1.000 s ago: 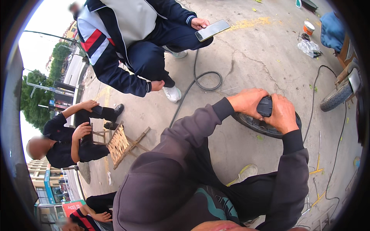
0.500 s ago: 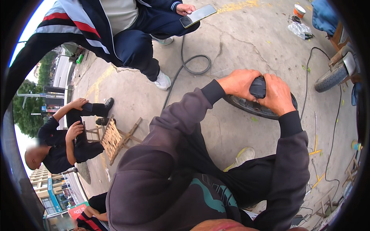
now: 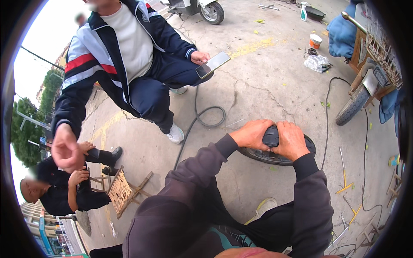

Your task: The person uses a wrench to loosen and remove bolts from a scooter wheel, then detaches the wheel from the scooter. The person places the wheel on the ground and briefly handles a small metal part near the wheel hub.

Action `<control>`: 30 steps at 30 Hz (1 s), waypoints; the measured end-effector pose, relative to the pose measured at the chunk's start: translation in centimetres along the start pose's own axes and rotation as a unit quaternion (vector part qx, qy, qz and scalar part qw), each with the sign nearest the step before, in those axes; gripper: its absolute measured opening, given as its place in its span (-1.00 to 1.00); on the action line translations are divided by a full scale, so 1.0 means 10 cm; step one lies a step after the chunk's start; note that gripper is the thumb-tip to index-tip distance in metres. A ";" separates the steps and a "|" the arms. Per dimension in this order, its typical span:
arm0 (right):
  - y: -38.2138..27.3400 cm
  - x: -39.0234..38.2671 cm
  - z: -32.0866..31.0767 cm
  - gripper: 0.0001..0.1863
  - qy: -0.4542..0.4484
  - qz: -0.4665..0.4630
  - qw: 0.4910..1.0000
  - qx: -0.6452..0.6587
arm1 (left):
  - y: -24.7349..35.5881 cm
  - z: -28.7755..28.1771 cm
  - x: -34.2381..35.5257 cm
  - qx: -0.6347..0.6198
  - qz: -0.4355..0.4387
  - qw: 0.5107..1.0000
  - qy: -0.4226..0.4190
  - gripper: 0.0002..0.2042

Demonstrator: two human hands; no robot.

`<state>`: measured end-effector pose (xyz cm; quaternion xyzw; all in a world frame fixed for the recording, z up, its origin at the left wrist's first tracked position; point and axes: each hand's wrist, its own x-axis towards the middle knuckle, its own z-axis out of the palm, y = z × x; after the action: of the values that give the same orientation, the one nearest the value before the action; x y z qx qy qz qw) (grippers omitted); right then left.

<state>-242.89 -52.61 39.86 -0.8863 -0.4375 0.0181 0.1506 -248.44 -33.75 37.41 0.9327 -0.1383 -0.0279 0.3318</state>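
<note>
My left hand (image 3: pixel 251 135) and my right hand (image 3: pixel 293 140) grip a black rubber tyre (image 3: pixel 271 136) from either side. A short stretch of grooved tread shows between my thumbs. The fingers of both hands curl round its sides and are partly hidden. Lower down, the dark curve of the tyre and its rim appears beneath my hands, close to the concrete. My forearms and knees surround it on the near side. How the wheel is supported cannot be made out.
A person opposite holds a phone (image 3: pixel 213 65); another sits at left by a woven folding stool (image 3: pixel 121 192). A dark hose (image 3: pixel 211 125) loops on the ground. Yellow-handled T-shaped tools (image 3: pixel 344 185) lie at right. Beyond are an orange-and-white tub (image 3: pixel 315 41) and a parked vehicle's wheel (image 3: pixel 358 103).
My view has tilted upward, bringing a scooter and more ground into sight. Both hands keep their hold on the tyre. The person opposite now shows a free hand at left.
</note>
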 end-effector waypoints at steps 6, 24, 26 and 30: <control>0.02 0.02 0.02 -0.32 -0.017 0.008 1.000 0.002 | -0.05 0.03 0.02 -0.021 -0.010 1.000 -0.002 -0.25; -0.05 0.02 -0.04 -0.30 -0.052 0.021 0.998 0.001 | -0.35 -0.31 -0.03 -0.202 -0.037 0.977 -0.062 -0.06; -0.07 -0.01 -0.04 -0.30 -0.056 0.018 0.998 -0.007 | -0.46 -0.57 -0.05 -0.266 -0.087 0.951 0.130 -0.10; -0.02 0.06 -0.02 -0.32 -0.028 0.002 1.000 -0.001 | -0.70 -0.83 -0.08 -0.317 -0.205 0.832 0.407 -0.09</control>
<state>-242.69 -52.09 40.13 -0.8865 -0.4399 0.0431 0.1370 -246.29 -23.25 39.48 0.7100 0.2200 0.2448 0.6226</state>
